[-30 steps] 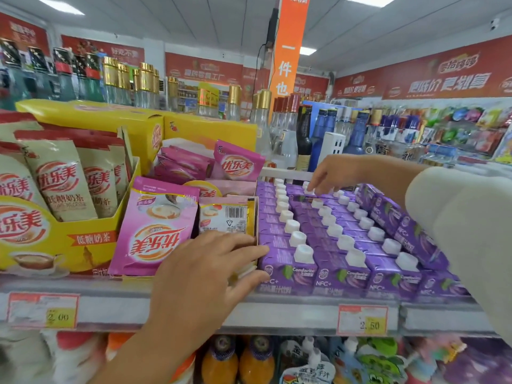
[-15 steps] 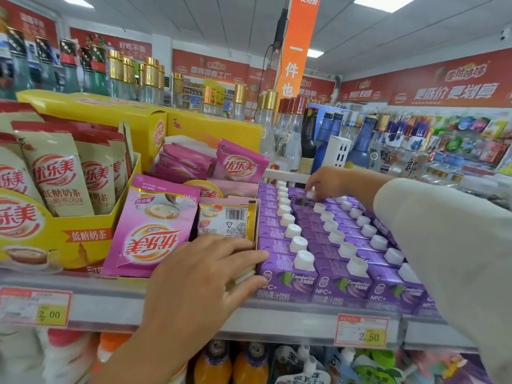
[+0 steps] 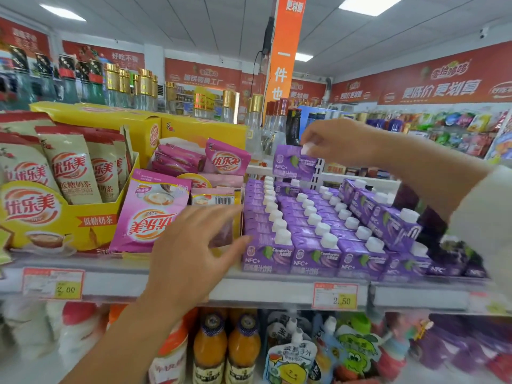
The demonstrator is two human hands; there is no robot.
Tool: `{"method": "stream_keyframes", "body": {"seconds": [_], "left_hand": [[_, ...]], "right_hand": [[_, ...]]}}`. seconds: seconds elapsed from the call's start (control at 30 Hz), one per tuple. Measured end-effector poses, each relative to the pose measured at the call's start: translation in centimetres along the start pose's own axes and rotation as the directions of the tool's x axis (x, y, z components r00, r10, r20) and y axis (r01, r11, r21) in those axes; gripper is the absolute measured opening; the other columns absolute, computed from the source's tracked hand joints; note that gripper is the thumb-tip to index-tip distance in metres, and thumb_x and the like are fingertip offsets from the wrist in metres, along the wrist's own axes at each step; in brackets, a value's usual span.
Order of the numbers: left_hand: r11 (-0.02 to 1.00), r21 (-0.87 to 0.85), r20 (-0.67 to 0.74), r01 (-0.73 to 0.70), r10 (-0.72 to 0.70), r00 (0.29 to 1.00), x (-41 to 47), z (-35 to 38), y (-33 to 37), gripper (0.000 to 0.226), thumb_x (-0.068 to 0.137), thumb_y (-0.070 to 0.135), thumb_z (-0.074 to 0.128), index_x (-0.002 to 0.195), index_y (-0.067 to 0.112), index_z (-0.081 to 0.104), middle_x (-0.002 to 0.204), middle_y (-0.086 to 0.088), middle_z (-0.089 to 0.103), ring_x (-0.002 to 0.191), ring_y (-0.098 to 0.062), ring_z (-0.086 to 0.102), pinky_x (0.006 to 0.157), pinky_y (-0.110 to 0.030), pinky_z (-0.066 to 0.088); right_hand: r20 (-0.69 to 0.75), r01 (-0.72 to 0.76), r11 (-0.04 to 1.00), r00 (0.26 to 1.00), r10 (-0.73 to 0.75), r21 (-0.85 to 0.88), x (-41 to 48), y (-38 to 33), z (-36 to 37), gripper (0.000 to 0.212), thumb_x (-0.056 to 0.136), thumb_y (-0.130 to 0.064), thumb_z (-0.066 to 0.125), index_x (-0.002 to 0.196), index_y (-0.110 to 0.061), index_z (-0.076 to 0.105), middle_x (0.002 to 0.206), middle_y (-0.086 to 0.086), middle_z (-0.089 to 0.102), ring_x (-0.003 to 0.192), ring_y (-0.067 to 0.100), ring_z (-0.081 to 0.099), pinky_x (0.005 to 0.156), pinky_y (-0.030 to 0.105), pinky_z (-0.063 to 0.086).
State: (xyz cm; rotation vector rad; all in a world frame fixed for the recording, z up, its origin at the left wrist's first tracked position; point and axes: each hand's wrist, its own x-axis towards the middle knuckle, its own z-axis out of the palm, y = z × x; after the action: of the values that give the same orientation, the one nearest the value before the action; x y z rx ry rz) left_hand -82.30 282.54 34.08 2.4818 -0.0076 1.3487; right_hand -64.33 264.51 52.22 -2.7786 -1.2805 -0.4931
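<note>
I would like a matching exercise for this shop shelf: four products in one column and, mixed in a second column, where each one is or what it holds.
1 lifted purple carton
2 front pink sachet
3 orange bottles
4 yellow display box

a under the shelf edge
b holds beige sachets
c hangs from the right hand by its white cap
d stands upside down, left of the purple carton rows

Pairs: 1-c, 2-d, 3-a, 4-b.

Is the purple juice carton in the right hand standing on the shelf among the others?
No: the right hand pinches the purple juice carton by its white cap, held clear above the rows.
</note>
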Motion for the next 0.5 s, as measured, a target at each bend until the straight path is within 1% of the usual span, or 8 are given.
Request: {"method": "stream_keyframes", "body": {"seconds": [0.07, 0.13, 0.2, 0.23, 0.3, 0.37, 0.43, 0.5], "left_hand": [[0.993, -0.115, -0.022, 0.026, -0.029, 0.999, -0.5, -0.6, 1.3, 0.053, 0.088, 0.058, 0.053, 0.132, 0.028, 0.059, 0.122, 0.021, 0.058, 0.111, -0.001, 0.05, 0.095, -0.011, 0.034], [0.915, -0.374, 0.065, 0.153, -0.139, 0.988, -1.6, -0.9, 2.9, 0.05, 0.087, 0.053, 0.06, 0.134, 0.038, 0.053, 0.122, 0.029, 0.057, 0.11, 0.004, 0.053, 0.092, -0.007, 0.038], [0.718, -0.614, 0.262, 0.328, -0.206, 0.943, -2.9, -0.9, 4.1, 0.05, 0.085, 0.053, 0.062, 0.133, 0.045, 0.05, 0.123, 0.027, 0.06, 0.112, -0.001, 0.058, 0.087, -0.017, 0.05], [0.606, -0.676, 0.371, 0.42, -0.213, 0.904, -3.8, -0.8, 4.5, 0.05, 0.084, 0.053, 0.062, 0.132, 0.043, 0.053, 0.124, 0.022, 0.063, 0.113, -0.006, 0.061, 0.084, -0.024, 0.054], [0.34, -0.73, 0.552, 0.593, -0.217, 0.805, -6.0, -0.4, 4.9, 0.041, 0.084, 0.042, 0.064, 0.123, 0.032, 0.065, 0.118, 0.006, 0.071, 0.106, -0.017, 0.068, 0.076, -0.029, 0.058], [0.134, -0.716, 0.654, 0.686, -0.217, 0.725, -8.7, -0.1, 5.1, 0.035, 0.08, 0.035, 0.067, 0.113, 0.026, 0.073, 0.112, -0.005, 0.074, 0.1, -0.024, 0.071, 0.072, -0.029, 0.059], [0.039, -0.686, 0.697, 0.726, -0.248, 0.673, -11.0, 0.3, 5.4, 0.041, 0.076, 0.032, 0.069, 0.114, 0.018, 0.071, 0.111, -0.011, 0.073, 0.098, -0.026, 0.072, 0.071, -0.03, 0.06], [-0.003, -0.643, 0.72, 0.766, -0.341, 0.604, -13.0, 0.7, 5.5, 0.033, 0.081, 0.023, 0.072, 0.112, 0.013, 0.067, 0.106, -0.014, 0.074, 0.091, -0.027, 0.073, 0.067, -0.029, 0.06]], "right_hand": [[-0.043, -0.007, 0.988, 0.999, 0.014, 0.154, -4.6, -2.4, -0.7, 0.011, 0.099, -0.037, 0.049, 0.106, -0.03, 0.052, 0.105, -0.01, 0.061, 0.084, 0.006, 0.062, 0.072, 0.02, 0.046], [-0.034, -0.008, 0.918, 0.999, 0.024, 0.397, -9.2, -4.6, -0.3, 0.008, 0.099, -0.033, 0.049, 0.104, -0.029, 0.055, 0.096, -0.011, 0.063, 0.075, 0.008, 0.067, 0.069, 0.026, 0.054], [-0.005, -0.003, 0.826, 1.0, 0.007, 0.563, -12.5, -6.1, 1.5, 0.009, 0.099, -0.026, 0.049, 0.099, -0.032, 0.056, 0.077, -0.016, 0.062, 0.059, 0.003, 0.062, 0.059, 0.024, 0.054], [0.017, -0.003, 0.79, 1.0, -0.009, 0.613, -13.8, -6.7, 2.7, 0.012, 0.098, -0.026, 0.048, 0.097, -0.035, 0.055, 0.068, -0.017, 0.059, 0.054, 0.002, 0.056, 0.055, 0.025, 0.053], [0.068, -0.035, 0.701, 0.998, -0.019, 0.713, -15.8, -7.5, 5.7, 0.012, 0.095, -0.031, 0.047, 0.095, -0.04, 0.056, 0.066, -0.008, 0.055, 0.056, 0.008, 0.049, 0.056, 0.031, 0.054], [0.104, -0.096, 0.562, 0.994, 0.018, 0.822, -17.4, -8.0, 8.9, 0.015, 0.098, -0.027, 0.049, 0.094, -0.039, 0.059, 0.078, 0.012, 0.053, 0.06, 0.01, 0.048, 0.052, 0.022, 0.05], [0.149, -0.17, 0.437, 0.986, 0.081, 0.883, -19.0, -8.8, 11.7, 0.016, 0.098, -0.022, 0.051, 0.1, -0.033, 0.063, 0.078, 0.013, 0.055, 0.059, 0.007, 0.052, 0.05, 0.016, 0.045], [0.204, -0.226, 0.287, 0.973, 0.106, 0.931, -20.7, -9.6, 14.2, 0.017, 0.096, -0.023, 0.055, 0.108, -0.03, 0.065, 0.082, 0.009, 0.062, 0.067, 0.008, 0.06, 0.055, 0.019, 0.049]]}}
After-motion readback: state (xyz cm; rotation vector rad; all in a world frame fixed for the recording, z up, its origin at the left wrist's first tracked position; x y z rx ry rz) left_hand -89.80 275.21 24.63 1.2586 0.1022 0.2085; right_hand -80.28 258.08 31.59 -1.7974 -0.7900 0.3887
